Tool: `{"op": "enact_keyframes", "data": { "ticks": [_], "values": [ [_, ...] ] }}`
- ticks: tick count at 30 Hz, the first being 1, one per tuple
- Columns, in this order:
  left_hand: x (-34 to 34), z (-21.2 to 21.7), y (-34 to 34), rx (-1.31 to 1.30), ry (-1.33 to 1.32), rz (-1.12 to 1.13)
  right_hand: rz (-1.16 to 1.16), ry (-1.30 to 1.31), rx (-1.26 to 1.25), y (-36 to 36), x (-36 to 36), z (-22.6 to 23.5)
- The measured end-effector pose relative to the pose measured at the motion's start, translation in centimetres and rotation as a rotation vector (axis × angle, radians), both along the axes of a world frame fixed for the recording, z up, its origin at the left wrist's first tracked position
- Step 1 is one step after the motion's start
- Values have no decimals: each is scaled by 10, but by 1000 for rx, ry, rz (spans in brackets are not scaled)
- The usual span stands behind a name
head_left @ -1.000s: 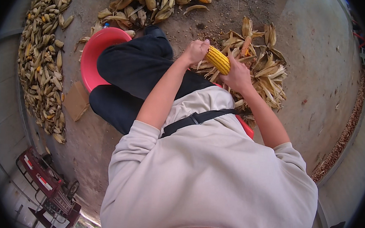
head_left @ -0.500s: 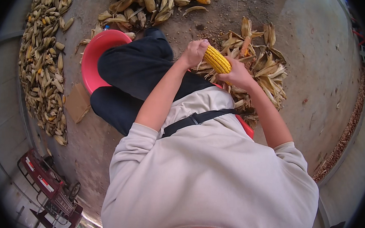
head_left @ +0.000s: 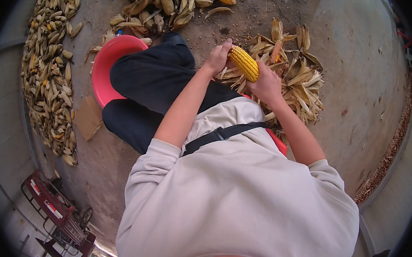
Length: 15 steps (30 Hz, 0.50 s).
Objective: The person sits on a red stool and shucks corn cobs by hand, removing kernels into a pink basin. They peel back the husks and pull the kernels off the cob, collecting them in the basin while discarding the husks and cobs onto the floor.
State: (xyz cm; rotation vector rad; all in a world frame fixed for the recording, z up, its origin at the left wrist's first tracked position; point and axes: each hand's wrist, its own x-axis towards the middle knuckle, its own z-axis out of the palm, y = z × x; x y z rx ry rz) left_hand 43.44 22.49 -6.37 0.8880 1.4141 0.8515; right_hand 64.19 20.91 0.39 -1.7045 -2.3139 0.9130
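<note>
Between my hands is a yellow ear of corn, its kernels bare along the visible side. My left hand closes on its upper-left end, thumb up near the tip. At the lower-right end, my right hand wraps round the ear, and the fingers underneath are hidden. Just beyond and right of the hands lies a heap of dry corn husks on the floor. A pink-red plastic basin stands to the left, partly behind my legs.
Unhusked ears make a pile at the far middle and a long heap along the left wall. A cardboard piece lies by the basin. A dark red wheeled machine stands lower left. A brownish strip of small pieces edges the right wall.
The ear has shifted slightly left and tilted more steeply. My left thumb now points up at its end, and my right hand has turned, its fingers moved further round the lower end.
</note>
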Motion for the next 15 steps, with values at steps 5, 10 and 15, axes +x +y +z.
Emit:
{"op": "enact_keyframes", "data": {
  "ticks": [5, 10, 15],
  "values": [
    [0, 0, -2, 170, 208, -103, 33, -54, 174, -4, -4, -4],
    [-11, -6, 0, 218, 211, -167, 93, 18, 72, 3, -1, -2],
    [-7, -7, -3, 204, 123, -236, 157, -1, 11, 9, 12, 3]
  ]
}}
